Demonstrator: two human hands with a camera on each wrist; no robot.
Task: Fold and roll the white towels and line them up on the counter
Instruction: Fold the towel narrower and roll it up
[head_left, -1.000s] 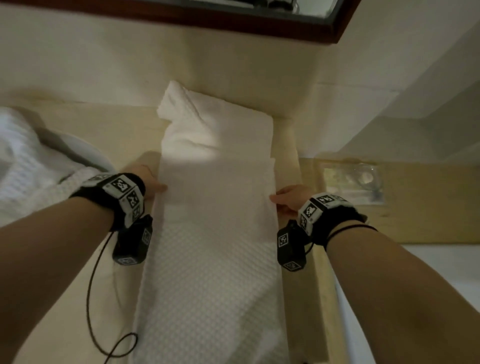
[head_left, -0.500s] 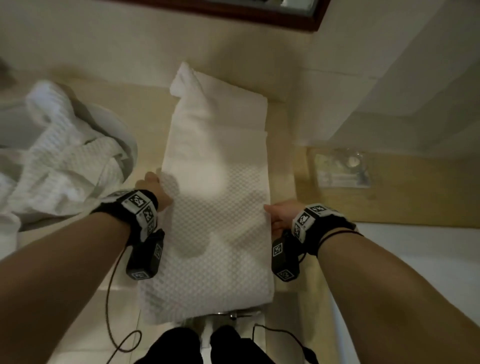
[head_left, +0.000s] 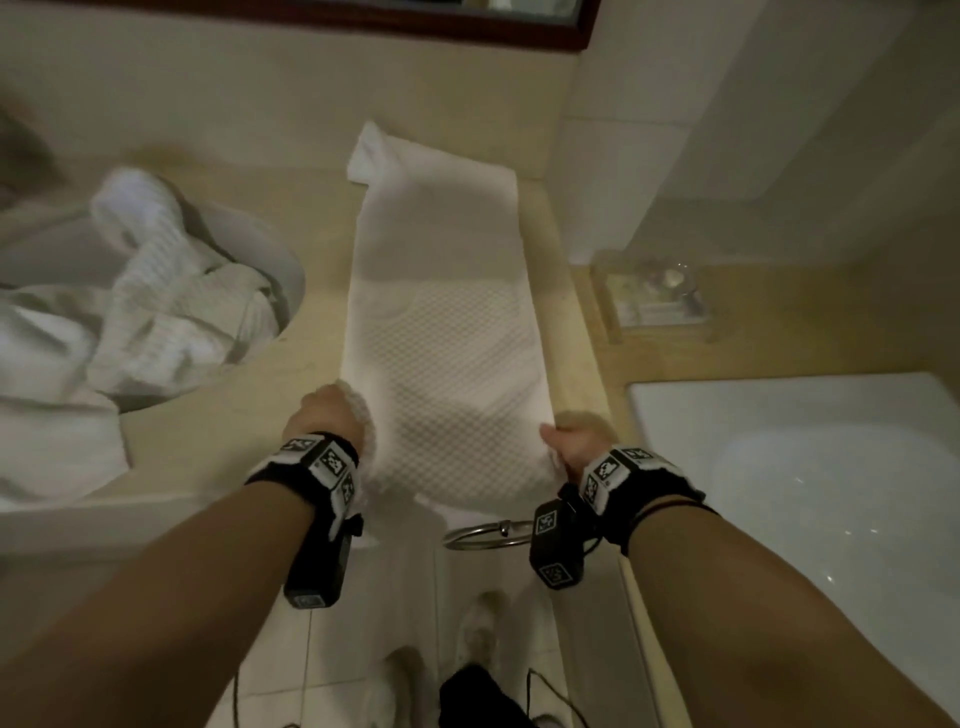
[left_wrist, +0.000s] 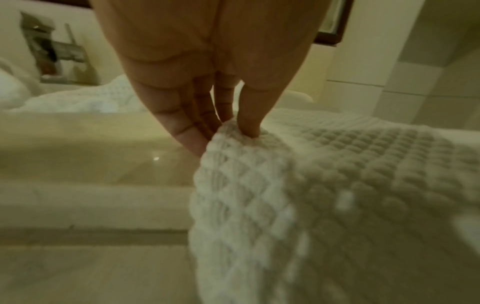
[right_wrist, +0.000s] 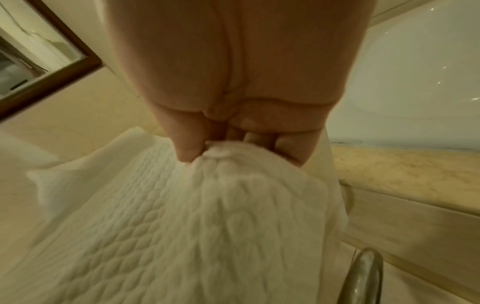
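A long white waffle-weave towel (head_left: 441, 322) lies lengthwise on the beige counter (head_left: 218, 415), folded into a narrow strip, its near end hanging over the front edge. My left hand (head_left: 332, 410) pinches the towel's left edge (left_wrist: 233, 133) between thumb and fingers. My right hand (head_left: 571, 441) grips the bunched right edge (right_wrist: 221, 156) near the counter's front. The far end of the towel reaches the wall, with one corner sticking up.
A heap of crumpled white towels (head_left: 130, 312) fills the round sink (head_left: 280, 270) at the left. A clear tray (head_left: 654, 296) sits on the ledge at the right, beside the white bathtub (head_left: 805, 493). A chrome towel ring (head_left: 488, 535) hangs below the counter edge.
Both hands slid back along the towel's sides toward its near end and now grip the edges. The view has tilted down, showing the floor and shoes.
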